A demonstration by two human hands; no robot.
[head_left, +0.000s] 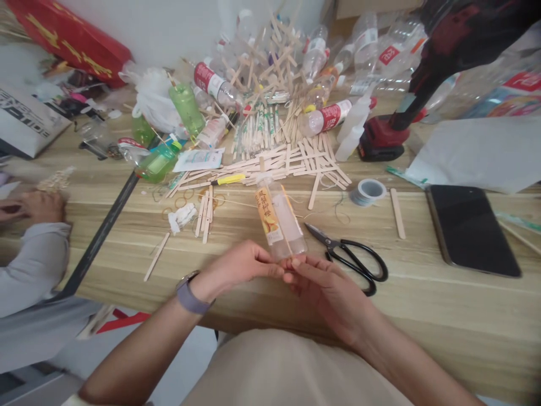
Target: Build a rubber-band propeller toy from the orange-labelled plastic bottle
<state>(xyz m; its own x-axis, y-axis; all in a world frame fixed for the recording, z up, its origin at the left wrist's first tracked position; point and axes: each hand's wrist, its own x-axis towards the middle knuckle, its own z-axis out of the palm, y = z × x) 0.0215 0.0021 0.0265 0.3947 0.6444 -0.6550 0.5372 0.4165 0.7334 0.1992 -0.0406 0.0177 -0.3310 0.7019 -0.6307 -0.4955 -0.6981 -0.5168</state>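
A clear plastic bottle (289, 225) with an orange label lies in front of me, its base toward me and a wooden stick showing at its far end. My left hand (253, 263) is closed at the left of the base, thumb and fingers pressed together. My right hand (323, 282) is closed at the base's right side, its fingertips meeting those of my left hand. Whatever small thing is between the fingertips is too small to make out. Black-handled scissors (355, 256) lie just right of my right hand, blades toward the bottle.
Behind the bottle lie many wooden sticks (291, 160), with plastic bottles (220, 87) beyond. A tape roll (368, 192), a dark phone (473, 228) and a red-black power tool (384, 135) are at right. Another person's hand (44, 206) is at far left.
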